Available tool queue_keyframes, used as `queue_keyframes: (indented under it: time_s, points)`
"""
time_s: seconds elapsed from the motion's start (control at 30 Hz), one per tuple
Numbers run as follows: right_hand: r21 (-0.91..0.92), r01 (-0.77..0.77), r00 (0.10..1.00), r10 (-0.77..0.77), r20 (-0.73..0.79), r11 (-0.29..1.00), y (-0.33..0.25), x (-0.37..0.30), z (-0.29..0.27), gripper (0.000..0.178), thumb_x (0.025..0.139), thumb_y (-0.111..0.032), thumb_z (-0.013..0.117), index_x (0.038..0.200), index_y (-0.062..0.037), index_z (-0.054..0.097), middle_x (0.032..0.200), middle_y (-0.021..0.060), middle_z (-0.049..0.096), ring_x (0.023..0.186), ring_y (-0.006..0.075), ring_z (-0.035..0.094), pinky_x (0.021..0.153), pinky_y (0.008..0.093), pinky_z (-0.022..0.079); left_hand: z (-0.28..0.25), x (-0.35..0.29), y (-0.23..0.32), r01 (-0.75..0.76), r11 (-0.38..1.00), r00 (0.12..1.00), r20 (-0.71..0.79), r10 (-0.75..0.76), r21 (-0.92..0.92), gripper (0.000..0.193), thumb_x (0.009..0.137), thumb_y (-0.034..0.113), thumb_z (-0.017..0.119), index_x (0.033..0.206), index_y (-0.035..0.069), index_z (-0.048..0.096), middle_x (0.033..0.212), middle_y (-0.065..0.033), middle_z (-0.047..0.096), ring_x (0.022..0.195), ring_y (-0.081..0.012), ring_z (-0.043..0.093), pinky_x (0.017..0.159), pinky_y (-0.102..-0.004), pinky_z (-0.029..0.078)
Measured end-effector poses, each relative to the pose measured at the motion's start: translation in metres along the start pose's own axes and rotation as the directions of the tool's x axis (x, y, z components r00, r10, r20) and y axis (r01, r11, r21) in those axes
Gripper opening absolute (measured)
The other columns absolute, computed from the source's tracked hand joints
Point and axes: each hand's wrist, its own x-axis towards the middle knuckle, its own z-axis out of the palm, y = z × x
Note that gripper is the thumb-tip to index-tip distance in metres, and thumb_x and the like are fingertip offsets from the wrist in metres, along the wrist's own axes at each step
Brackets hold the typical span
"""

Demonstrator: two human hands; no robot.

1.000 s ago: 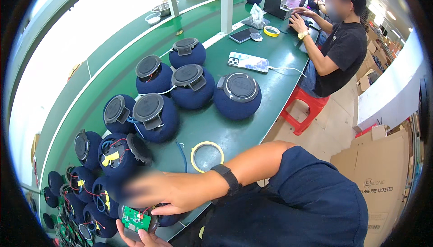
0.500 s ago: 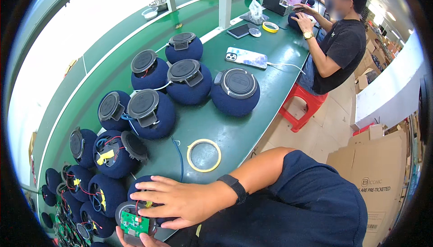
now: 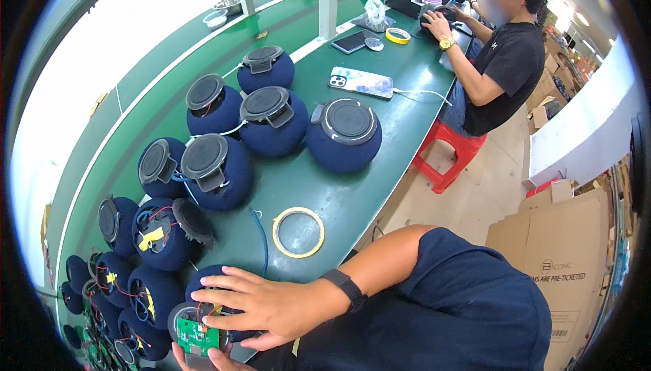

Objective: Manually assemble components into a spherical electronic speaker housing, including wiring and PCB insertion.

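Note:
At the bottom of the view, my left hand (image 3: 218, 360) grips a dark round speaker base (image 3: 178, 314) by its lower edge. A green circuit board (image 3: 192, 337) is fixed to that base, with red wires (image 3: 201, 311) running to a connector on it. My right hand (image 3: 254, 308) lies over a navy fabric-covered round speaker (image 3: 195, 280), fingers stretched and apart. Its fingertips are beside the wires and the board's upper edge. The palm hides most of that speaker.
Several navy speakers (image 3: 218, 173) with black bases crowd the green table's left side, some with loose wires and yellow tape. A tape roll (image 3: 298, 232), a blue cable (image 3: 262, 241) and a phone (image 3: 361, 82) lie nearby. A co-worker (image 3: 508, 66) sits on a red stool (image 3: 444, 157) at far right.
The whole scene has shifted slightly left in the view. Both my hands keep nearly the same hold and pose on the base and speaker. The co-worker's hands have moved a little.

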Motion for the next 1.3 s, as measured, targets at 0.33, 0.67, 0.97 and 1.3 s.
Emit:
queue_keyframes:
  time_s: [0.33, 0.67, 0.97, 1.3]
  points:
    - [0.051, -0.041, 0.999, 0.042, -0.004, 0.998, 0.001, -0.006, 0.003, 0.080, 0.097, -0.027, 0.082, 0.165, -0.0057, 0.046, 0.178, 0.0274, 0.029, 0.168, 0.0491, 0.025, 0.134, 0.0666, 0.021, 0.000, -0.001, -0.001, -0.072, 0.997, 0.997, 0.006, 0.072, 0.003, 0.064, 0.109, 0.022, 0.077, 0.160, -0.004, 0.048, 0.146, -0.0254, 0.064, 0.122, -0.0341, 0.068, 0.102, -0.0450, 0.059]
    - [0.168, -0.033, 0.989, 0.056, -0.138, 0.985, 0.002, -0.004, 0.012, 0.074, 0.085, -0.028, 0.089, 0.149, -0.0030, 0.061, 0.171, 0.0282, 0.037, 0.161, 0.0531, 0.031, 0.130, 0.0699, 0.025, 0.001, -0.002, -0.005, -0.082, 0.996, 0.997, -0.011, 0.083, 0.032, 0.067, 0.107, 0.021, 0.080, 0.161, -0.003, 0.047, 0.147, -0.0256, 0.063, 0.124, -0.0355, 0.068, 0.105, -0.0458, 0.059]
    - [0.091, -0.004, 0.990, 0.017, -0.142, 0.996, 0.009, -0.004, 0.004, 0.069, 0.089, -0.037, 0.084, 0.144, -0.0022, 0.064, 0.167, 0.0281, 0.045, 0.157, 0.0530, 0.039, 0.127, 0.0683, 0.031, 0.011, 0.006, -0.007, 0.160, 0.965, 0.984, -0.048, -0.174, -0.208, 0.074, 0.105, 0.018, 0.074, 0.169, 0.003, 0.039, 0.149, -0.0238, 0.063, 0.125, -0.0347, 0.071, 0.093, -0.0381, 0.066]
    - [0.062, -0.155, 0.987, 0.152, 0.046, 0.986, 0.008, 0.000, -0.019, 0.064, 0.085, -0.025, 0.089, 0.145, -0.0109, 0.072, 0.169, 0.0255, 0.049, 0.158, 0.0538, 0.042, 0.127, 0.0634, 0.036, 0.009, 0.009, -0.003, 0.249, 0.894, 0.965, 0.023, -0.259, -0.374, 0.075, 0.105, 0.006, 0.067, 0.171, 0.000, 0.033, 0.145, -0.0212, 0.066, 0.114, -0.0280, 0.076, 0.073, -0.0332, 0.069]
